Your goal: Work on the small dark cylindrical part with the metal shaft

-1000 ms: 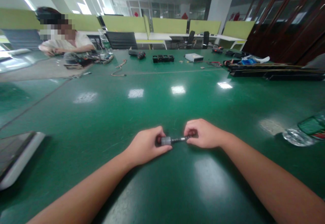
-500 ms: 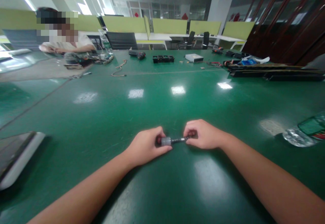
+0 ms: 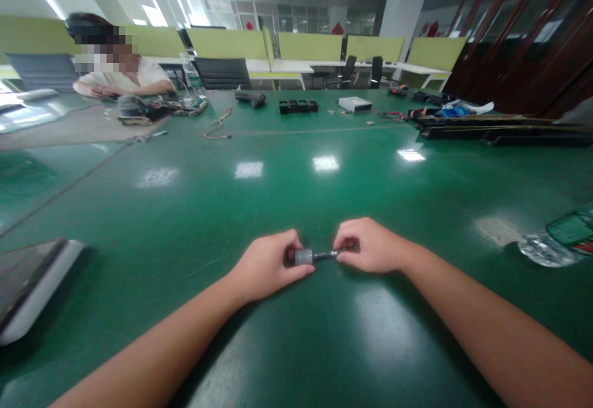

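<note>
Low over the green table (image 3: 287,198), both hands hold one slim object (image 3: 303,257) lying crosswise between them. It has a short grey cylinder at its left part and a thin, dark metallic shaft running right; its exact kind does not show. My left hand (image 3: 264,266) is closed around the grey cylinder, thumb below and fingers above, with a dark reddish bit showing by the fingers. Fingertips of my right hand (image 3: 373,244) pinch the far end of the shaft, hiding part of that end.
A flat device with a pale edge (image 3: 44,297) lies at the left, and a clear plastic bottle (image 3: 549,250) on its side at the right. Farther back are a power drill (image 3: 250,99), a black part (image 3: 299,107), a white box (image 3: 354,105), dark strips (image 3: 504,129) and a seated person (image 3: 125,74).
The fingertips of my right hand have shifted slightly left along the shaft. My left hand keeps its hold in the same place.
</note>
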Demonstrator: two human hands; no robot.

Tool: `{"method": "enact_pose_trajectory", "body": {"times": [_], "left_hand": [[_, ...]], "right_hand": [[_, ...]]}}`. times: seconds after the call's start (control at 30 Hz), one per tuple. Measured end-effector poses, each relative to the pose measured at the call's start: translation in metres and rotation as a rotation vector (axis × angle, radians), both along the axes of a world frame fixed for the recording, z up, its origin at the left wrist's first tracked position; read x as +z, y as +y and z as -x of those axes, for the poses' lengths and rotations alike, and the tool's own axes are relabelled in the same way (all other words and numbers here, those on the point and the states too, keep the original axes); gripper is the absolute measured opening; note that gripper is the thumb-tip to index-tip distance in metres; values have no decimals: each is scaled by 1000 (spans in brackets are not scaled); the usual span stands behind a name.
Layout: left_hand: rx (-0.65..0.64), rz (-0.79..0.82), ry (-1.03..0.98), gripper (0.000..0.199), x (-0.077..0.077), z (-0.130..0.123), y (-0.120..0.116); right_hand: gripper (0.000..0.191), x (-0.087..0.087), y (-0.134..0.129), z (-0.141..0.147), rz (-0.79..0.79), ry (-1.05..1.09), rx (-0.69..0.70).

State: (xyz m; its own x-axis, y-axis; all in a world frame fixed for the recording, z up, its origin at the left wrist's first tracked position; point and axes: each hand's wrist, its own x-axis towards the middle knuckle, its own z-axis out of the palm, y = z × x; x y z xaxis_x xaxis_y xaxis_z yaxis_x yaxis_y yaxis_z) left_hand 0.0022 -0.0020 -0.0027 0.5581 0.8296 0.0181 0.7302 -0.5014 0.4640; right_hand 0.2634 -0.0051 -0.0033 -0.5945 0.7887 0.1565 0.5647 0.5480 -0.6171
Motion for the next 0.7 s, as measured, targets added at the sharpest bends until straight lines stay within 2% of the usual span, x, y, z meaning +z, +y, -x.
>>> {"method": "enact_pose_trajectory", "body": {"times": [0.1,0.2,0.33,0.7], "left_hand": [[1,-6,-3,33,0,0,0],[3,-9,-12,32,1,-1,-1],[6,-2,-7,32,2,-1,-1],[4,1,-7,32,1,0,0]], "right_hand": [[10,-2,-3,6,-16,52,24],[27,-5,-6,12,-7,124,57],[42,-10,-6,13,66,223,28],[36,-10,-3,13,30,203,26]]}}
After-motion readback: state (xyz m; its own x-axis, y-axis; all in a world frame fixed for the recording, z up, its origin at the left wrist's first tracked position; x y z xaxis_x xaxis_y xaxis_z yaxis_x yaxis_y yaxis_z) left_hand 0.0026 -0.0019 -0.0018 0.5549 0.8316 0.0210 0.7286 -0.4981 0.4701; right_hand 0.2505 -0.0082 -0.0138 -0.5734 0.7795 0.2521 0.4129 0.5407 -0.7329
